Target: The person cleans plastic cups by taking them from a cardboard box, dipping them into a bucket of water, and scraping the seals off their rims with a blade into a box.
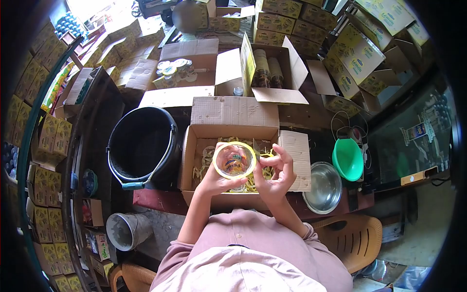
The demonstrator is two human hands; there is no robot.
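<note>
My left hand [215, 181] is wrapped round a clear plastic cup [234, 160] with a yellow rim, its round end facing me. Printed lettering shows through the cup. Close by the right side of the rim is my right hand [276, 177], thumb and index fingertips together and the other fingers raised. Whatever lies between those fingertips is too small to make out. Both hands are over an open cardboard box [233, 111], in which yellow and pale strips [265, 171] lie scattered.
A black bucket [143, 146] stands left of the box. To the right are a metal bowl [322, 187] and a green bowl [347, 159]. Behind, one box holds lidded cups [170, 70], another stacked cups [261, 68]. A grey bucket [127, 231] and a chair [357, 238] stand below.
</note>
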